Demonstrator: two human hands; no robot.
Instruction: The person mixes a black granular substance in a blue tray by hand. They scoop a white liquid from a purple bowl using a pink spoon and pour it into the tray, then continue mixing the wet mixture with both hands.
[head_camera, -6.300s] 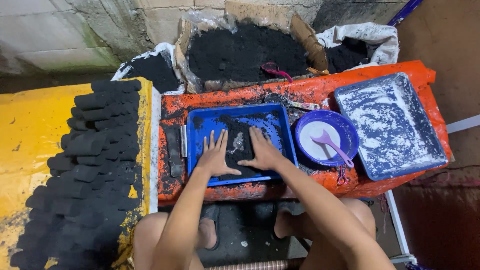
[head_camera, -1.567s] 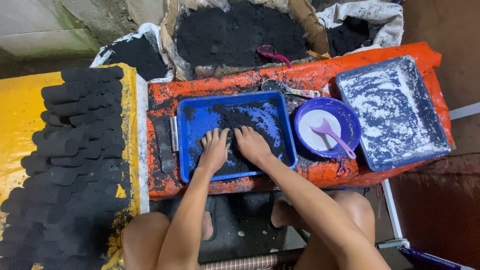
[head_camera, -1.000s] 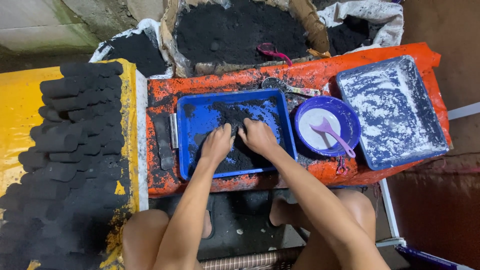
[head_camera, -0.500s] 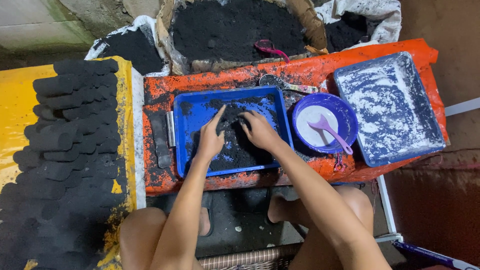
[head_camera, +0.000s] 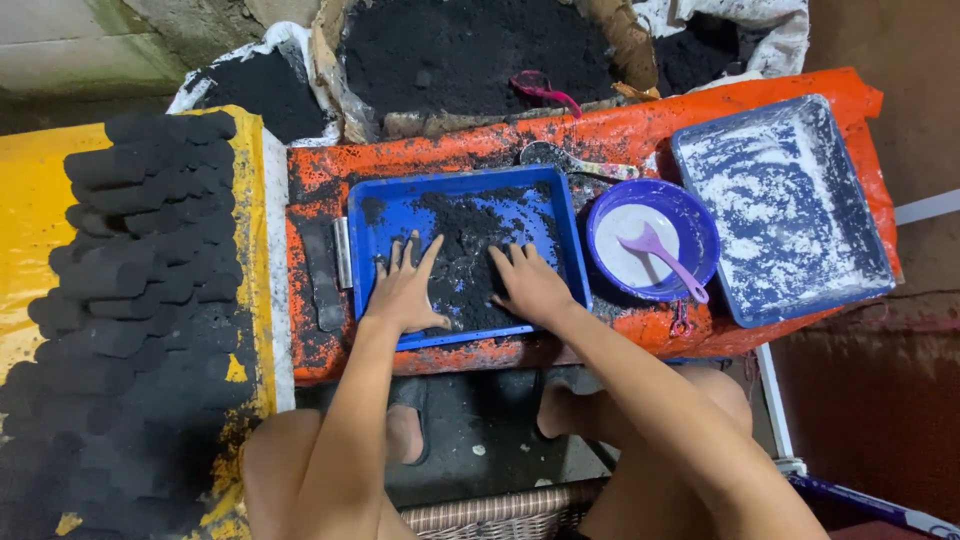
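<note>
Both hands lie open and flat, fingers spread, left hand (head_camera: 407, 290) and right hand (head_camera: 532, 285) side by side on the black powder (head_camera: 470, 255) in the blue tray (head_camera: 365, 215) on the orange worktop (head_camera: 770, 95), purple bowl (head_camera: 700, 225) just right.

The blue tray (head_camera: 372, 215) lies flat on the orange counter (head_camera: 420, 160). It is rectangular and shallow. Black powder (head_camera: 470, 250) covers its middle in a loose, uneven layer, while the corners show bare blue.

Makeshift charcoal workshop — briquette rows (head_camera: 140, 270), powder sacks (head_camera: 470, 50)
</note>
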